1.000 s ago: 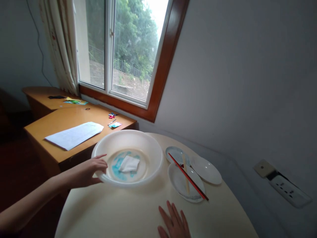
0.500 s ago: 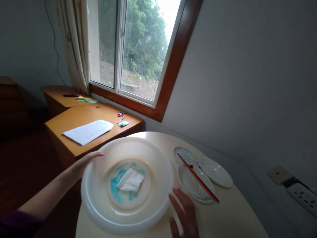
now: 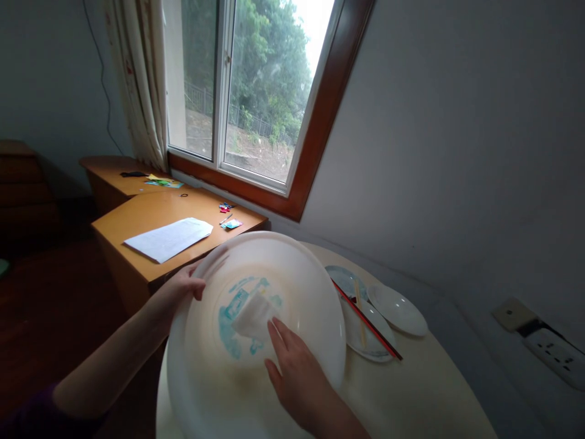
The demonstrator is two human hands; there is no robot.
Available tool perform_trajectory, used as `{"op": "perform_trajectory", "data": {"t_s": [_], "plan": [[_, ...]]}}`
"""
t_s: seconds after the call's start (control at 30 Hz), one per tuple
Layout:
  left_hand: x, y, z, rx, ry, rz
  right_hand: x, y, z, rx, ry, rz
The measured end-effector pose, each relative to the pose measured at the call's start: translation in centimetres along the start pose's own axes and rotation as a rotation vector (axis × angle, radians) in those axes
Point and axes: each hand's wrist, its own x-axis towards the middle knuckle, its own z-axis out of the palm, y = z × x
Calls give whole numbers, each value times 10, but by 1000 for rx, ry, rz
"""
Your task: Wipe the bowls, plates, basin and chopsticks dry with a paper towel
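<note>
One white cloth (image 3: 252, 316) lies on the blue-marked bottom of my basin (image 3: 304, 274), already tilted over the table (image 3: 425, 396). My left hand (image 3: 185, 289) curls round its rim; my right hand (image 3: 292, 369), loosely open, is at the cloth's edge, contact too blurred to tell. No lifting shows yet; plates (image 3: 397, 311) and chopsticks (image 3: 369, 325) lie untouched.

The camera sits on the person's head and looks forward and downward over the round table (image 3: 420, 390). It is quite near to the basin (image 3: 315, 317), the left hand (image 3: 183, 289) and the right hand (image 3: 297, 372), which are in the lower part of the view. Farther away, it faces the window (image 3: 265, 91), whose side edge leans in the picture, and the wall (image 3: 434, 134) at right.
</note>
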Motion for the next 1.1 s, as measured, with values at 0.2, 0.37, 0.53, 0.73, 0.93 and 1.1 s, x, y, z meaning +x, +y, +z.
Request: {"op": "perform_trajectory", "data": {"t_s": [0.2, 0.37, 0.53, 0.73, 0.93, 1.1], "plan": [[-4, -1, 10, -45, -97, 14, 37, -12, 29, -28, -76, -34], [-3, -6, 4, 31, -98, -12, 42, 6, 41, -107, -146, 22], [2, -15, -1, 74, -135, -44, 66, 23, 20, -240, -135, 135], [12, -23, -4, 83, -238, -35, 91, -15, 34, -198, -58, -139], [10, -20, -11, 200, -230, 47, 41, -47, 44, -112, -53, -648], [9, -14, -10, 59, -231, -61, 46, -25, 36, -201, 13, -797]]}}
